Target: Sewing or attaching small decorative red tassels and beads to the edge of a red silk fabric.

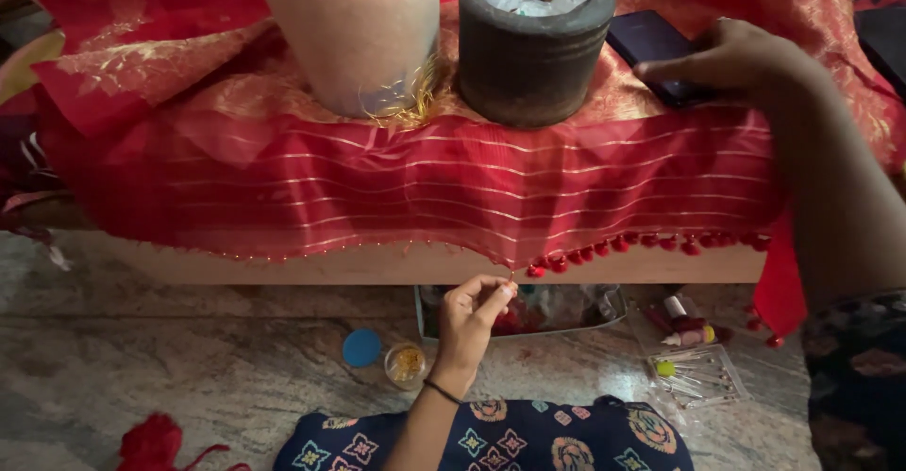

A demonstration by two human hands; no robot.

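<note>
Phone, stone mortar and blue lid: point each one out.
Phone (645, 44), head view, on the bare dark screen left of the right hand.
Stone mortar (530, 67), head view, on its grey side wall.
Blue lid (361, 347), head view, on its middle.

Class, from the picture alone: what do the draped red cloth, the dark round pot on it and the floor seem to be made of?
Red cloth: thin woven fabric, probably silky; it is slightly sheer, with gold stripes and a sheen. Dark pot: likely stone, matte and rough-grained. Floor: polished stone, perhaps marble or granite; mottled and veined, with a faint gloss.
</note>
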